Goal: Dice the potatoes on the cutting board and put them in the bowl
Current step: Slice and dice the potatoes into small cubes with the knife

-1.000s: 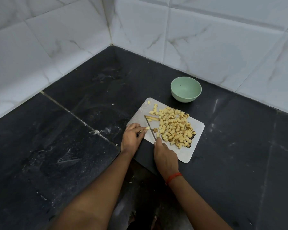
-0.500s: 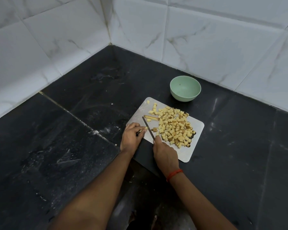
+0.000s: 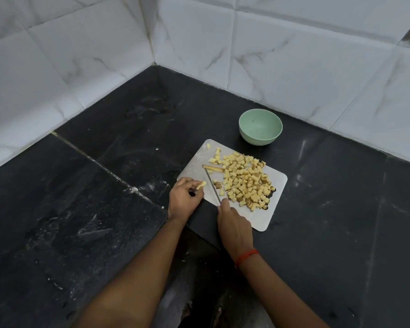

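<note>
A white cutting board [image 3: 273,210] lies on the black counter, with a heap of yellow diced potato [image 3: 245,182] spread over its middle and right. One uncut potato strip [image 3: 213,168] lies at the heap's left edge. My left hand [image 3: 184,197] pinches a short potato strip [image 3: 201,185] at the board's left edge. My right hand [image 3: 233,227] grips a knife [image 3: 212,187], its blade lying just right of that strip. Beyond the board's far corner stands a pale green bowl [image 3: 260,127] with nothing in it.
The black stone counter [image 3: 104,209] fills a corner between two white marble-tiled walls [image 3: 294,55]. A few potato crumbs lie on the counter left of the board. My right wrist carries a red thread.
The knife blade has shifted slightly along the pinched strip, and a few fresh cubes lie beside it. Both hands stay at the board's left edge.
</note>
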